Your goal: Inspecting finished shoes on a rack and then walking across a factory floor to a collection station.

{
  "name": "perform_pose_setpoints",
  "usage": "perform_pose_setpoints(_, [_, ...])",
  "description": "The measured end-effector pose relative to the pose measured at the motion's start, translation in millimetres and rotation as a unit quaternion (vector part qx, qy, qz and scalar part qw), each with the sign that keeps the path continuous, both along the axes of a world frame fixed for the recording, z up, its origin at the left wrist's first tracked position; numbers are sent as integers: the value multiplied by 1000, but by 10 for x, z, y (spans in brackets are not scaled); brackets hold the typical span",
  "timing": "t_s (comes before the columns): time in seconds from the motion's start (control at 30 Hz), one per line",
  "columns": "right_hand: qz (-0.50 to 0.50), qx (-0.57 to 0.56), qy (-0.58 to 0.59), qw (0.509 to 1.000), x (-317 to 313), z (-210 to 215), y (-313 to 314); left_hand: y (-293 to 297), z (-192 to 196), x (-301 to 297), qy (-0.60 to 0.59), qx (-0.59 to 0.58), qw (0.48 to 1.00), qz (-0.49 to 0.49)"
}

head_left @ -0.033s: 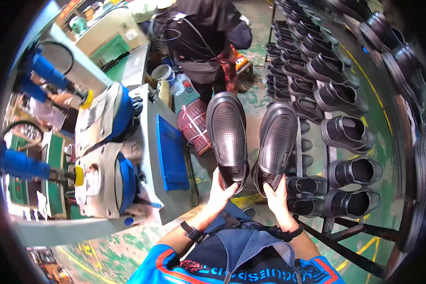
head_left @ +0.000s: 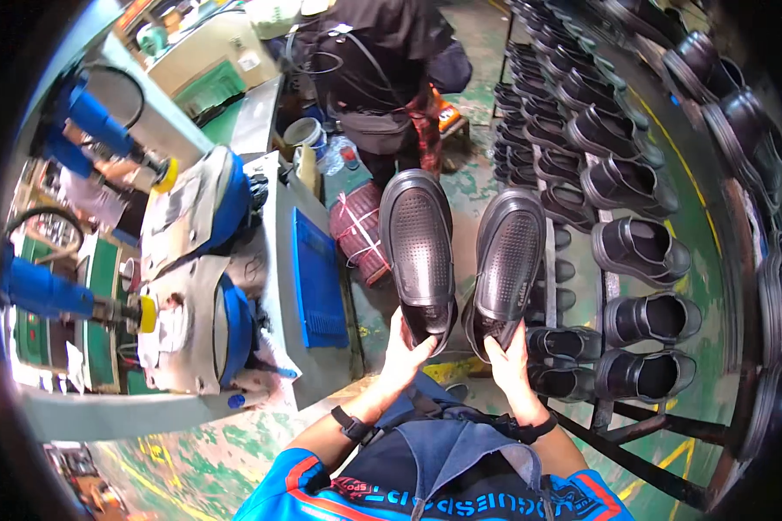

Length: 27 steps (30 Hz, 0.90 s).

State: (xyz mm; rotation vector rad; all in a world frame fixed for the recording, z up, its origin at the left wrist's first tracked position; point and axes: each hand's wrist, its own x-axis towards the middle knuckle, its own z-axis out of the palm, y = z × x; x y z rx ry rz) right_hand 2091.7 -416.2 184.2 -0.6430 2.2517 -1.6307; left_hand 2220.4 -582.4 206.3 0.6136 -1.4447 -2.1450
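Note:
I hold a pair of black slip-on shoes in front of me, toes pointing away and perforated uppers facing me. My left hand (head_left: 401, 358) grips the left shoe (head_left: 417, 247) at its heel, the thumb at the opening. At the heel of the right shoe (head_left: 506, 256), my right hand (head_left: 510, 360) is closed in the same way, its thumb inside the collar. A narrow gap separates the two shoes. The undersides of both are hidden.
On my right stands a long rack (head_left: 613, 417) with rows of black shoes (head_left: 641, 247). A machine with blue cylinders (head_left: 52, 291) and padded covers (head_left: 182, 339) is at left. Ahead are a person in dark clothes (head_left: 374, 69), a tied reddish bundle (head_left: 361, 230) and a white bucket (head_left: 304, 135).
The surroundings appear slightly farther right in the view. My hands keep the same hold on both shoes.

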Motion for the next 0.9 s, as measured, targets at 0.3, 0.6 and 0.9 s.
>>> perform_pose_setpoints(0.3, [92,-33,8,995,54,239,-374,-142,163,336,41,-43,996,63])
perform_pose_setpoints(0.6, [120,8,-19,993,112,598,-667,-374,210,410,51,-90,992,74])
perform_pose_setpoints(0.9, [134,-33,24,990,148,686,-782,-498,146,475,35,-75,995,58])
